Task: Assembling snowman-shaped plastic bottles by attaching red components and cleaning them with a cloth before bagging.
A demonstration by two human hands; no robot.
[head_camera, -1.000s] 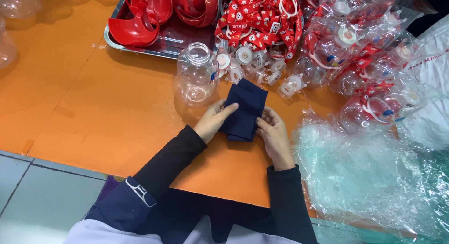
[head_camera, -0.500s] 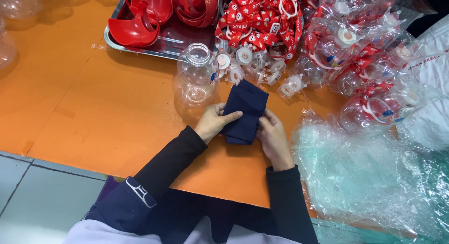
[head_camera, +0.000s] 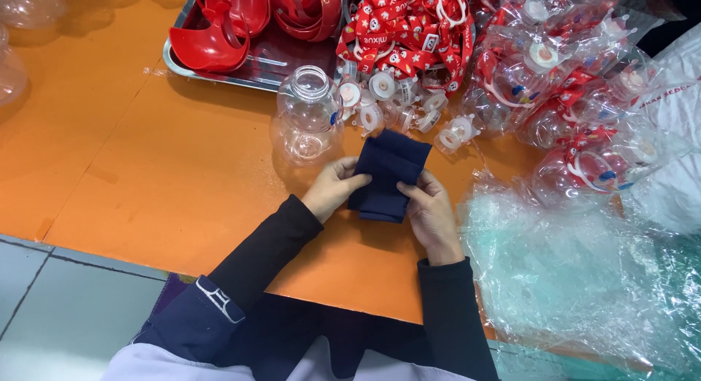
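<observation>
Far left, at the counter's point(head_camera: 146, 169) upper corner: blurred clear plastic shapes, cut off by the edge. Further along the far edge: a shallow metal tray point(head_camera: 219, 73) loaded with glossy red plastic bowl-shaped parts point(head_camera: 212, 41). Just beside the tray's near right corner: a clear, round-bodied plastic bottle point(head_camera: 308, 114), upright, mouth open, casting a soft shadow toward the near edge.

Left hand point(head_camera: 332, 187), just in front of that bottle: closed in a pinch on the left edge of a folded dark navy cloth point(head_camera: 387, 173), thumb on top, fingers beneath. Cloth near the middle of the counter, raised slightly between both hands. Right hand point(head_camera: 432, 214): gripping the cloth's lower right side, thumb pressing the fold.

Best handled by keeping both pinches level, edges lined up, the fold creased flat with the thumbs, and elbows clear of the bottle.

Behind the cloth: small white round caps point(head_camera: 380, 85), then red patterned straps point(head_camera: 409, 23). Right side: bagged clear bottles point(head_camera: 555, 74) and crinkled transparent plastic film point(head_camera: 584, 279) over the near right corner.
</observation>
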